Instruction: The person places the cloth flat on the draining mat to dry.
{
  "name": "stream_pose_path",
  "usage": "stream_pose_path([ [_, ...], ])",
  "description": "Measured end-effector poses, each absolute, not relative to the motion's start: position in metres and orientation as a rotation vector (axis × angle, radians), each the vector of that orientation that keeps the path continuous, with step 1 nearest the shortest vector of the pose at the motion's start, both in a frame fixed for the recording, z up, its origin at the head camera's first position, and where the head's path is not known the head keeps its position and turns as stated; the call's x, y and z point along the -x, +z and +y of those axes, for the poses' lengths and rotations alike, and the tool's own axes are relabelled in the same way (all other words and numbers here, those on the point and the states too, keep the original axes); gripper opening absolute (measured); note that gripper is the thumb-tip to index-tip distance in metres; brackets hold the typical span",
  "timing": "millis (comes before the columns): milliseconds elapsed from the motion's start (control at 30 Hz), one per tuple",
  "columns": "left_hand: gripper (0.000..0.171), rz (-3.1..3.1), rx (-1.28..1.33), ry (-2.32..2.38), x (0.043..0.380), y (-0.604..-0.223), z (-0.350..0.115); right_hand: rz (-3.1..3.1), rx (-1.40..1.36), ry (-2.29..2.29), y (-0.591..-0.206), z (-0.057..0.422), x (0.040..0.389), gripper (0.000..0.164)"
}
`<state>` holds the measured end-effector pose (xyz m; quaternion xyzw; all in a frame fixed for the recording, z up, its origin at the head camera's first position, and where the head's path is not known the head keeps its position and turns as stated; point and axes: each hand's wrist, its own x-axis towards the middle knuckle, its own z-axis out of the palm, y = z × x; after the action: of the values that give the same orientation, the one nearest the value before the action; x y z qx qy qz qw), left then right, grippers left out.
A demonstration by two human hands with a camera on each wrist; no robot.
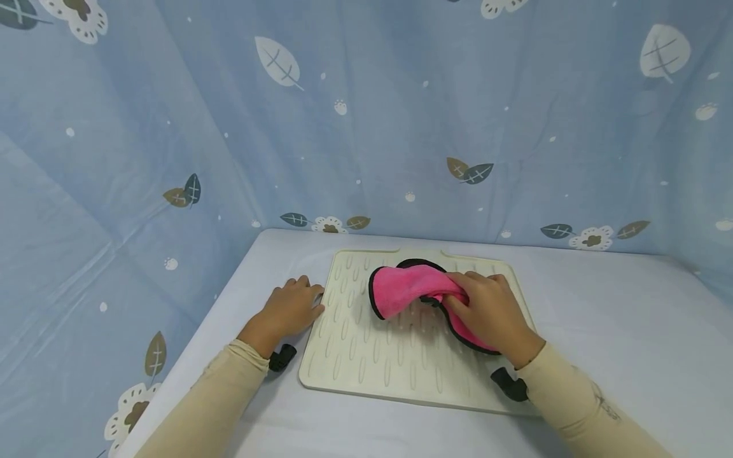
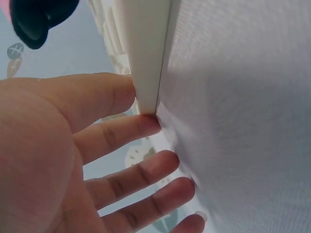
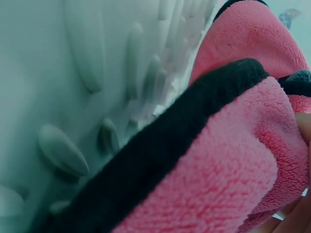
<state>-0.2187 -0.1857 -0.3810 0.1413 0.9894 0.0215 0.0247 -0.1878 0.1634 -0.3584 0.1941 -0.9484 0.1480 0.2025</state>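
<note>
A pink fleecy cloth with black edging lies bunched over a cream ridged mat. My right hand grips the cloth's middle between thumb and fingers, and folds of it spread left and down toward the wrist. In the right wrist view the cloth fills much of the picture, close over the mat's raised ribs, with only bits of the fingers showing at the right edge. At the mat's left edge rests my left hand. Seen from the left wrist, its thumb and forefinger touch the mat's rim, the other fingers extended loosely.
The mat lies on a table with a white cover. A blue curtain with leaf and flower prints hangs behind the table and along its left side. Black wrist camera mounts sit at the left wrist and the right wrist.
</note>
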Motion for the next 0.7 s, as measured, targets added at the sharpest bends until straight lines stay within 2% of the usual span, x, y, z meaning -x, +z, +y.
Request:
stream_pose_path([
  [433,0.044,3.049,-0.389,0.094,0.216,-0.385,-0.188,-2.747,-0.544,0.428,-0.371,0.161,0.187,0.032],
  [700,0.044,3.061,-0.448,0.093,0.217,-0.382,-0.187,-2.740,-0.553,0.417,-0.375,0.164,0.183,0.034],
])
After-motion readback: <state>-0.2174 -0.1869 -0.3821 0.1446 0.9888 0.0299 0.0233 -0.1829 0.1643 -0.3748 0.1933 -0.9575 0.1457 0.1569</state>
